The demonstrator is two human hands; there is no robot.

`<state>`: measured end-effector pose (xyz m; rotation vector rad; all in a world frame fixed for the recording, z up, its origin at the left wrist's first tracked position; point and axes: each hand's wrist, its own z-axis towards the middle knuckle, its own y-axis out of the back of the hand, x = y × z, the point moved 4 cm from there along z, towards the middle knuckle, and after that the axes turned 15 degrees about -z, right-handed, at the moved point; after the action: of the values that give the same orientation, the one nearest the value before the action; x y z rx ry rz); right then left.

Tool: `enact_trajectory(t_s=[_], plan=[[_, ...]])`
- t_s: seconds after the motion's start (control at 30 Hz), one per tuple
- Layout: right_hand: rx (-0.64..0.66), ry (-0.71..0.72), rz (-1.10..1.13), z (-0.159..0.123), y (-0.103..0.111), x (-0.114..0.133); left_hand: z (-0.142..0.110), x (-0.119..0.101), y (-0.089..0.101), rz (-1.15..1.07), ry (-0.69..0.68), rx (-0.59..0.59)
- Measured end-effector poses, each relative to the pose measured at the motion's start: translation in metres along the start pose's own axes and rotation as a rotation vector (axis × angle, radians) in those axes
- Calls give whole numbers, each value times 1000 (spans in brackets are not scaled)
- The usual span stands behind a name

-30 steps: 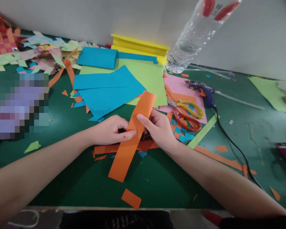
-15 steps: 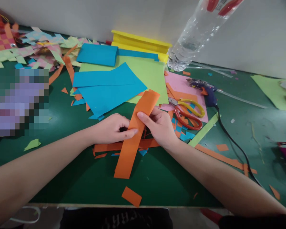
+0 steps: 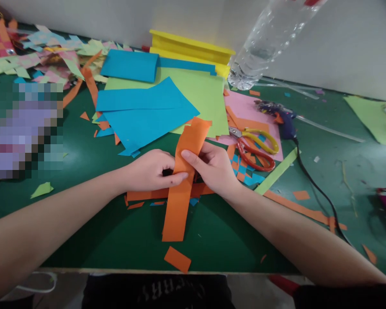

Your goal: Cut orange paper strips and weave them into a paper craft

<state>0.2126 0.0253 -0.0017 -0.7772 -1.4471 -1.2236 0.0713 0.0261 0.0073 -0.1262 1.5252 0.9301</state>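
Swings the long orange paper strip (image 3: 177, 210) closer to upright than in the earlier frame, carrying the lower end to the right. Keeps it clamped in a double grip above the green counter (image 3: 109, 249): left hand (image 3: 151, 171) pinching with thumb on the front face, right hand (image 3: 217, 171) pinching slightly higher, thumb also in front, fingers partly hidden behind. Leaves the upper end pointing away, near the large blue paper sheet (image 3: 141, 133), and the lower end near the small orange paper rectangle (image 3: 177, 259). Behind the held strip, a flat orange paper band (image 3: 144, 195) lying crosswise. Farther back, a pale green paper sheet (image 3: 212, 98) under the blue one, plus folded yellow paper (image 3: 193, 51) beside a clear plastic bottle (image 3: 260, 51). To the right, scissors with red and yellow handles (image 3: 244, 135), a dark blue glue gun (image 3: 286, 122) and an orange-and-blue woven paper piece (image 3: 242, 169). At far left, a heap of pastel paper scraps (image 3: 61, 58)
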Motion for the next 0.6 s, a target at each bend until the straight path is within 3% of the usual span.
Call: enact_trajectory(t_s=[0.6], plan=[[61,30,-128,-3,-3,0,-1,2,0,59,46,-1]])
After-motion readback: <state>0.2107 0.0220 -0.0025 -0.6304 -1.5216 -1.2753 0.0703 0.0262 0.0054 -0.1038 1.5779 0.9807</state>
